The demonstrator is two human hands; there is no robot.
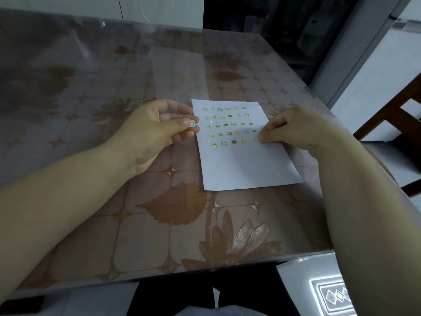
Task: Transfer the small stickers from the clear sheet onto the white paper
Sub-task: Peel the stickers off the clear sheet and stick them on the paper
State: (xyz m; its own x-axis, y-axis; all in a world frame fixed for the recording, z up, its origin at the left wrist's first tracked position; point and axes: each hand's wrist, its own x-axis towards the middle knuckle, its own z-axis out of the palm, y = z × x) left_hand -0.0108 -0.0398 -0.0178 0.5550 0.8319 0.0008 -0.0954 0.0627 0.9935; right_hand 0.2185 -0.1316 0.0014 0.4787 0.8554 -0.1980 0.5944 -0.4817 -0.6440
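Observation:
The white paper (246, 165) lies on the table right of centre. Rows of small green and yellow stickers (227, 125) cover its upper half, on a clear sheet (210, 123) whose edges barely show apart from a faint glare. My left hand (155, 133) hovers just left of the paper, with one small green-and-white sticker (192, 123) pinched between thumb and forefinger. My right hand (296, 131) rests at the paper's right side, its thumb and forefinger closed together on the clear sheet's right edge by the lower sticker rows.
The table (114, 179) has a brown floral cover under clear plastic, and its near edge runs just above my lap. A wooden chair (401, 119) stands off the table's right edge. A dark doorway lies behind the far right corner.

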